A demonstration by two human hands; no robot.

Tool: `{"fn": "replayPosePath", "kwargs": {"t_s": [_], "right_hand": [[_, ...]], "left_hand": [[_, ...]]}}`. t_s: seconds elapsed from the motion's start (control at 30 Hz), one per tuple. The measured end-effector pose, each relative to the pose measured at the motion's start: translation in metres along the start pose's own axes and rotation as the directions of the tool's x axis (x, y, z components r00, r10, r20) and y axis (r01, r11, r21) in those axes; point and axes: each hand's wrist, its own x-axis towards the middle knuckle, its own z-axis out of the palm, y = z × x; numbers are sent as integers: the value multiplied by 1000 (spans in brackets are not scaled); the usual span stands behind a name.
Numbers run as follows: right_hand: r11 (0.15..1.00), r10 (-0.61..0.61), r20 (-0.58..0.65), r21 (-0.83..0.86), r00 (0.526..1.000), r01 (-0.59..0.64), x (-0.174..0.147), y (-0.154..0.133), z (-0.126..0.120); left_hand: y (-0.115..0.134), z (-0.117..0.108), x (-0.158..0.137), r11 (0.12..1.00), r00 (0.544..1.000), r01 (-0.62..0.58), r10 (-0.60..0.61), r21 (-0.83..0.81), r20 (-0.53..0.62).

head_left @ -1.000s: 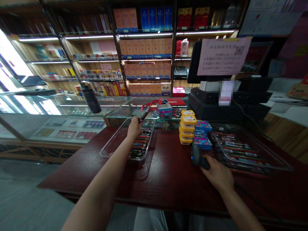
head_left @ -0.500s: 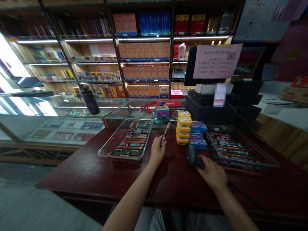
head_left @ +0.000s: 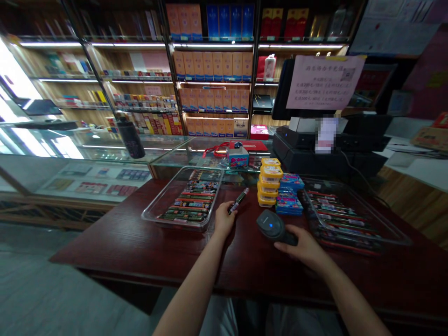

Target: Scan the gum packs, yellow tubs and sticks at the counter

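My left hand point(head_left: 224, 220) is closed around the lower end of a slim dark stick-shaped item point(head_left: 239, 200) with a printed wrapper, whose upper end points away and to the right. A black handheld barcode scanner point(head_left: 271, 226) is in my right hand point(head_left: 304, 243), fingers wrapped round its handle. The scanner's head points left towards the stick, apart from it, and a small blue light shows on top. Left of my left hand, a clear plastic tray point(head_left: 150, 215) holds several similar sticks. Beyond the scanner, yellow-lidded tubs point(head_left: 269, 183) are stacked beside blue packets point(head_left: 290, 201).
Another clear tray point(head_left: 395, 237) of sticks lies at the right. A small printed box point(head_left: 237, 158) and red lanyard point(head_left: 217, 149) sit on the glass counter behind. A monitor point(head_left: 282, 91) with a paper notice stands at back right. A dark bottle point(head_left: 130, 139) appears further left.
My right hand has turned the scanner so its top faces up and its head lies further left. The stick in my left hand now tilts more to the right.
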Motion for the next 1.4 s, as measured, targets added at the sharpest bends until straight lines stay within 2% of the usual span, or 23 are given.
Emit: {"fn": "replayPosePath", "kwargs": {"t_s": [0.1,0.17,0.53,0.67,0.77,0.87,0.97,1.03,1.1,1.17,1.27,1.4], "right_hand": [[979,52,87,192,995,-68,-4,-15,6],[968,60,102,239,993,-83,-7,-23,8],[972,52,138,222,989,-82,-6,-33,8],[978,46,151,193,988,-75,-5,-33,9],[996,-10,115,92,993,-1,-3,-34,6],[974,-89,16,-206,996,91,3,-32,2],[815,-74,-106,-580,992,-1,9,-22,1],[682,-108,-160,-730,981,-44,12,-10,4],[595,-151,-178,-802,973,-54,16,4,8],[553,-181,-184,-831,966,-55,18,17,12],[556,-192,-207,-828,959,-68,21,26,14],[603,-166,-229,-793,959,-84,23,23,12]], "left_hand": [[0,0,-1,1000,1000,-10,10,19,11],[0,0,-1,999,1000,-19,18,33,11],[-2,1,0,993,996,-84,83,79,18],[1,0,-1,995,998,-68,67,70,16],[3,0,-2,997,999,-37,36,62,5],[2,0,-2,998,1000,-28,27,50,5],[1,-1,-2,999,1000,-29,29,38,4],[2,-1,-2,999,999,-36,37,34,-4],[4,-1,-2,998,998,-60,61,31,-32],[7,-2,-3,995,992,-93,95,34,-81],[13,-4,-5,989,978,-140,144,40,-150],[26,-8,-8,964,952,-263,266,38,-152]]}}
